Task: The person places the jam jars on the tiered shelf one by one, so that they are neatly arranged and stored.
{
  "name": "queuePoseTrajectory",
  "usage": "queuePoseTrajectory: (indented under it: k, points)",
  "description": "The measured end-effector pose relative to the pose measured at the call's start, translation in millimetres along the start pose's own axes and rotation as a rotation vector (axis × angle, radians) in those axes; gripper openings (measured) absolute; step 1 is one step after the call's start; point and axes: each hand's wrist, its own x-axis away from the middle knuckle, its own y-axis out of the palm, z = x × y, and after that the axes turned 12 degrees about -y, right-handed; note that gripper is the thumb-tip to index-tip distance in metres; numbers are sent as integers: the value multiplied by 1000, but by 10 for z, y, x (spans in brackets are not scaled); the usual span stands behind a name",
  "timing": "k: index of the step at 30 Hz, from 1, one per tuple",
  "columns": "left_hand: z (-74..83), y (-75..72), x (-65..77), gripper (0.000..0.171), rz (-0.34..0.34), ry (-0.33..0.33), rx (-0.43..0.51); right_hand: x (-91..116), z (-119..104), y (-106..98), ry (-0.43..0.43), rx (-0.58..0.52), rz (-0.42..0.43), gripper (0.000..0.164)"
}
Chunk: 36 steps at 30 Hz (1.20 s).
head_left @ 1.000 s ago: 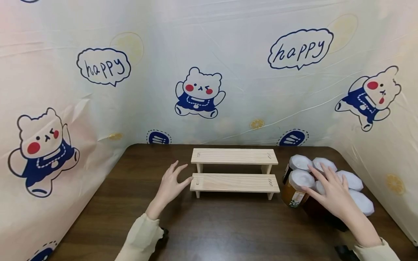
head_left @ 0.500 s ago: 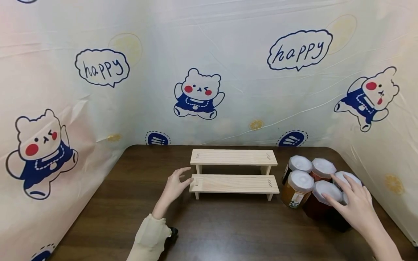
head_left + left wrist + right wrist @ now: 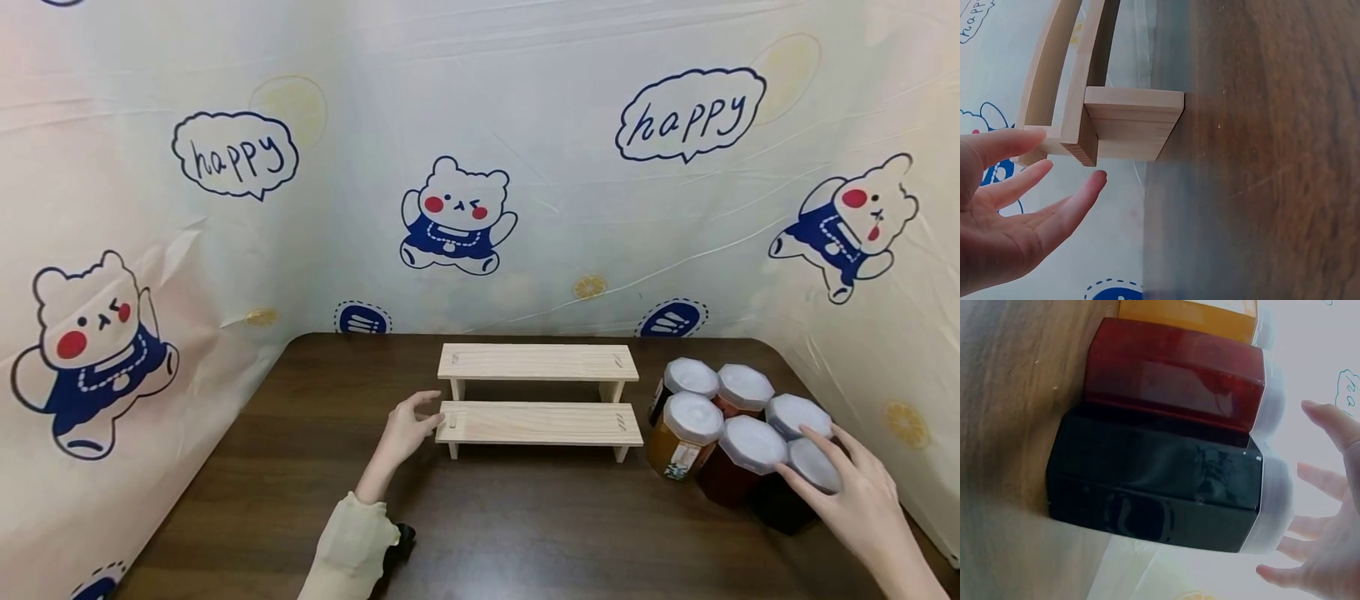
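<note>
A two-step light wooden shelf (image 3: 540,423) stands in the middle of the table. My left hand (image 3: 403,432) is at the left end of its lower step, fingers loosely bent. In the left wrist view the fingers (image 3: 1072,215) lie around the shelf's end; whether they touch it I cannot tell. At the right, my right hand (image 3: 862,492) spreads its fingers beside the white lid (image 3: 813,465) of a black jar (image 3: 1154,481). A gap shows between thumb and lid in the right wrist view. Beside it stand a dark red jar (image 3: 1172,378) and an amber jar (image 3: 667,450).
More white-lidded jars stand close behind, including one with a white lid (image 3: 798,415) at the far right. A printed curtain (image 3: 337,250) surrounds the brown table (image 3: 525,525) at the back and sides. Bare tabletop lies in front of the shelf.
My right hand has moved from over the middle of the jars rightward and nearer, to the front right jar, uncovering other lids. My left hand has shifted slightly rightward, its fingers drawing closer together.
</note>
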Motion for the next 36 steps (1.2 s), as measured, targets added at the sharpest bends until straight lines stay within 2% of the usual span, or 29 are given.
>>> queuePoseTrajectory:
  k: [13,21,29,36]
  points:
    - [-63,80,-26,34,-13,-7,71,143,127,44,22,-33,-6,50]
    - [-96,107,-46,32,-12,-27,64,150,147,102,28,-20,53,44]
    - [-129,107,-60,34,-29,-40,110,216,149,128,166,-23,-9,59]
    - [-110,106,-47,37,-49,-72,140,248,236,193,165,-10,75,61]
